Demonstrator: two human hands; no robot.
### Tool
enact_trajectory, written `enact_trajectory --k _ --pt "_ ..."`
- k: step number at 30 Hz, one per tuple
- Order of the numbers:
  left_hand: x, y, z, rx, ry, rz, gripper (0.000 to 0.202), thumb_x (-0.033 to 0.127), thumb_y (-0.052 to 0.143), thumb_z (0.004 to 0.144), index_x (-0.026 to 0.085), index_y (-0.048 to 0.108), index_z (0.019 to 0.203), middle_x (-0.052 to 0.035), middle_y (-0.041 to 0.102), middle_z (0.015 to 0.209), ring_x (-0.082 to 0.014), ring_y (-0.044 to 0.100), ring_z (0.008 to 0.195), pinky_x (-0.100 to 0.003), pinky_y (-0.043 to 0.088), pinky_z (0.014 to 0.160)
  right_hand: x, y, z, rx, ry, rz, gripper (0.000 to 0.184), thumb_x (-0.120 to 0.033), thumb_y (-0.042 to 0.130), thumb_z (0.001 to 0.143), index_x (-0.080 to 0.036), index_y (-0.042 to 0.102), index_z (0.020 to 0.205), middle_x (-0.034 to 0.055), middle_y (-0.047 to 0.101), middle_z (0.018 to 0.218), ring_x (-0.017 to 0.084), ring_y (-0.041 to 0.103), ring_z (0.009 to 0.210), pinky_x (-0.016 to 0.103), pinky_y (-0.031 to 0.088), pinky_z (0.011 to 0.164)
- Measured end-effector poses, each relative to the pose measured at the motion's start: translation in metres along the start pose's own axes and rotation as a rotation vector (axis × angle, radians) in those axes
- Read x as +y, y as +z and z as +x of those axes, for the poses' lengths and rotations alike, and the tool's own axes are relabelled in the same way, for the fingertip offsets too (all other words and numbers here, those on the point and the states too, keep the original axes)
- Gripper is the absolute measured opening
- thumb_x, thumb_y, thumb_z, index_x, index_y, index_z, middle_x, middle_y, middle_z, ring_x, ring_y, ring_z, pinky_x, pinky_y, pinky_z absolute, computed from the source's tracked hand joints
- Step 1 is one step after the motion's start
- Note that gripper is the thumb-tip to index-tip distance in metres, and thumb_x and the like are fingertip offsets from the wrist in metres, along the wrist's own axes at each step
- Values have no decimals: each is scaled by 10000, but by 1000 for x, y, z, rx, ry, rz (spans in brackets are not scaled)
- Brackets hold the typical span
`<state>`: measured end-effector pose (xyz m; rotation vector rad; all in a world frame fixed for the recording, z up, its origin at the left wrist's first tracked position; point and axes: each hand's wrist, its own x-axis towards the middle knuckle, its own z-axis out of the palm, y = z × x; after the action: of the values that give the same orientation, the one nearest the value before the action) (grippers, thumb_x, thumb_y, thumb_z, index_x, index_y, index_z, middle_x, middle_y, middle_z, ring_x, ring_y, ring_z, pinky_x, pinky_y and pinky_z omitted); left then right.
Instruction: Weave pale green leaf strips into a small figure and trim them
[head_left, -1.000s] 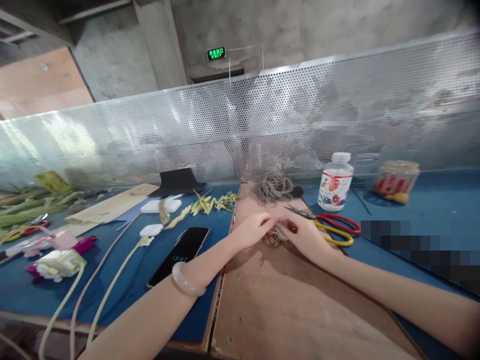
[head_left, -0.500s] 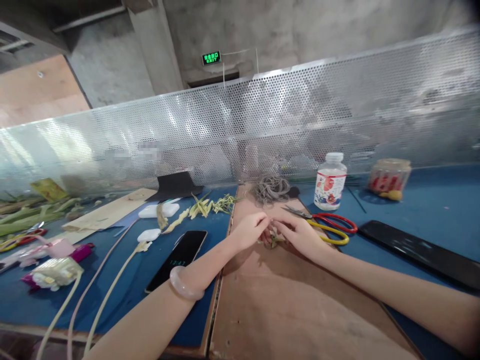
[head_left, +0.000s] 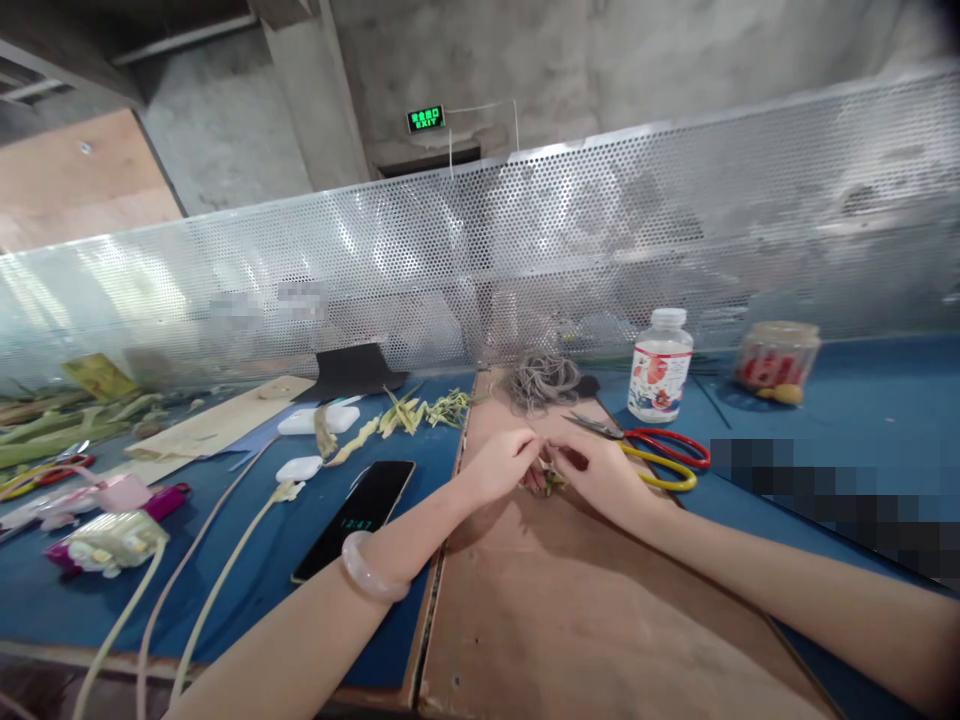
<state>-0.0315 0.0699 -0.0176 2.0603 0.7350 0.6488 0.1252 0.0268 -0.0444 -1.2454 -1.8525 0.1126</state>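
Observation:
My left hand (head_left: 501,463) and my right hand (head_left: 596,470) meet over the brown board (head_left: 570,610), fingertips pinched together on a small green woven leaf piece (head_left: 551,480) that rests low on the board. Most of the piece is hidden by my fingers. A pale bangle (head_left: 367,570) sits on my left wrist. Red and yellow scissors (head_left: 652,452) lie just right of my right hand, and a coil of grey string (head_left: 541,378) lies beyond my hands.
A black phone (head_left: 356,516) lies left of my forearm on the blue table (head_left: 247,560). Leaf strips (head_left: 409,410), earbud cases (head_left: 300,467), cables and a lighter lie further left. A bottle (head_left: 660,365) and jar (head_left: 776,358) stand at the right, before a perforated metal screen (head_left: 525,250).
My hands stay pinched together on the leaf piece, with only small finger shifts. The view has moved slightly.

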Motion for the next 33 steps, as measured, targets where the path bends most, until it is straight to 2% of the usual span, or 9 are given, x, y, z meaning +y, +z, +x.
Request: enact_trajectory --k 7,15,23,26,30,33 --pt "1 1 0 34 -20 -3 321 395 374 842 153 499 673 -8 577 520 -121 552 454 -216 425 443 -1 1 0 -46 -51 -129 209 -315 459 813 -188 615 757 11 542 571 136 466 507 241 352 488" --pt "4 2 -2 11 -32 -26 389 467 367 828 137 517 687 -31 599 526 -132 558 457 -236 441 465 3 0 0 -20 -79 -127 293 -320 414 857 -173 663 808 53 649 688 149 542 583 245 402 580" --pt "2 2 -1 30 -43 18 465 506 310 840 121 554 745 -44 603 540 -141 565 462 -231 418 449 0 -1 0 9 -83 -84 263 -260 427 833 -179 670 773 52 674 700 160 583 606 249 429 595" --pt "0 0 -2 55 -15 127 483 496 271 858 124 573 801 -38 607 553 -143 575 496 -237 424 500 -4 -2 0 39 -57 -42 262 -261 436 824 -176 678 770 52 681 713 168 599 637 257 445 624" --pt "0 -8 -3 164 100 453 409 421 305 871 151 603 796 -35 635 644 -155 590 636 -249 412 640 -9 -6 0 107 -42 26 260 -269 435 827 -186 676 879 45 687 808 180 606 731 273 453 691" --pt "1 -14 -4 231 125 564 381 385 298 878 164 602 808 -28 632 672 -149 576 648 -247 393 641 -10 -9 0 166 21 82 257 -288 445 823 -183 669 894 42 680 822 178 596 735 270 451 687"
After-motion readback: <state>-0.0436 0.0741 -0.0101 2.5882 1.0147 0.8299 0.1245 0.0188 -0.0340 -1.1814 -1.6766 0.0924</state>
